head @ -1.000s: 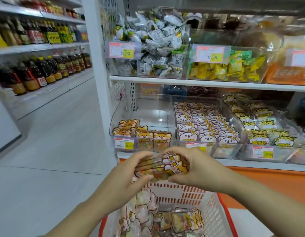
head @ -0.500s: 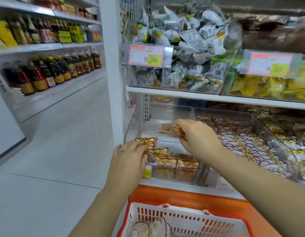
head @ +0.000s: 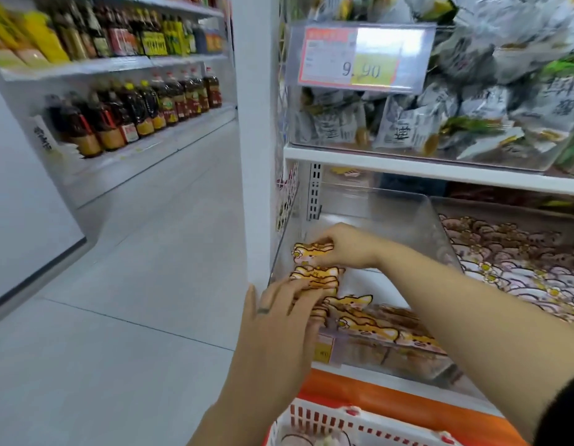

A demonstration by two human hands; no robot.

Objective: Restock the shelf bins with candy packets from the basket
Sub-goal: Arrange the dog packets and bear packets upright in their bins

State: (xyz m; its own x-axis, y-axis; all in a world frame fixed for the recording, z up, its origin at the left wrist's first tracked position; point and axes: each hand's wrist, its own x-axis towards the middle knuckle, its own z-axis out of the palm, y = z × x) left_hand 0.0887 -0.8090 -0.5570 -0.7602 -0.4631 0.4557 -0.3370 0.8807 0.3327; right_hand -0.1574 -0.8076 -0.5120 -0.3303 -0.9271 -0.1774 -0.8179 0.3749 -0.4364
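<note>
**Both hands in the low bin, settling orange candy packets**

At far left, dark glossy bottles [head: 134,114] line two white shelves across a pale tiled aisle. A white upright post [head: 253,123] stands at the near shelf's left edge.

Just right of the post, the left hand [head: 279,329] lies palm down with its fingers nearly straight and slightly spread. The fingertips press on a stack of packets [head: 314,278] at the front left corner of the clear bin [head: 424,220].

Behind that stack, the right hand [head: 343,249] has its fingers curled over and pinches one candy packet [head: 306,252] by its right end. This packet is flat, shiny plastic, orange and cream with a cartoon animal face. Its long axis seems to run left to right across the bin, though blur softens its edges.

More orange packets lie overlapped along the bin's front wall. The bin is smooth and transparent, with sloping sides.

The next bin [head: 520,262] to the right holds rows of pinkish packets. On the shelf above, crinkled grey packets [head: 472,107] sit behind a price tag [head: 363,56] marked 9.90.

At the bottom edge, the rim of the basket [head: 327,420] shows slotted white plastic with red trim.
</note>
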